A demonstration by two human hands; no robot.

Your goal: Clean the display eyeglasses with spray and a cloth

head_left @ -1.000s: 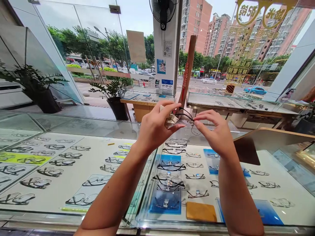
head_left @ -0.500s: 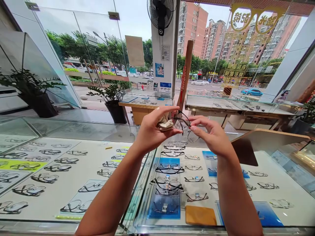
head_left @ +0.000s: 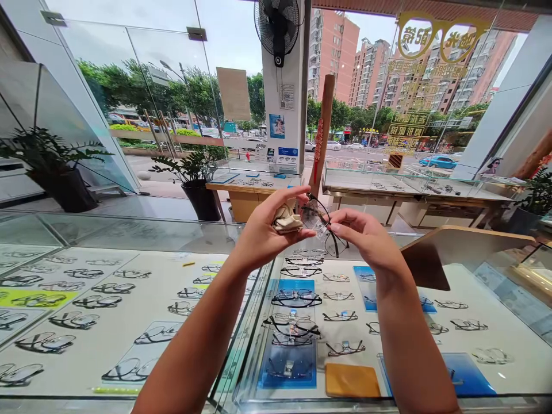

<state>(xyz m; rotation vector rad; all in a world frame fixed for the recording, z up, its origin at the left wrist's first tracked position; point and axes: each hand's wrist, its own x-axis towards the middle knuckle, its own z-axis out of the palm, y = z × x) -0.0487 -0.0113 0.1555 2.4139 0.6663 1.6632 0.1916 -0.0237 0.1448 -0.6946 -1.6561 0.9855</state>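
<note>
My left hand [head_left: 267,227] is curled around a crumpled cream cloth [head_left: 287,219] in its palm. Its thumb and index finger reach out on either side of one lens of a pair of eyeglasses [head_left: 326,217]; I cannot tell whether they touch it. My right hand [head_left: 366,233] pinches the dark, thin frame of these eyeglasses between thumb and fingers. The pair is held tilted in the air above the glass display case, its other lens hanging lower right. A small clear piece shows near the bridge.
Below lies a glass display case [head_left: 345,376] with rows of eyeglasses, blue display boards [head_left: 265,379] and a tan rectangular pad [head_left: 351,380]. A brown-edged panel [head_left: 457,244], perhaps a mirror, leans at right. Another display section [head_left: 77,368] spreads left. Potted plants [head_left: 200,198] stand beyond.
The eyeglasses have turned slightly in my right hand, and the lower lens shows at a different angle. Both hands stay nearly in place; the whole view has shifted a little.
</note>
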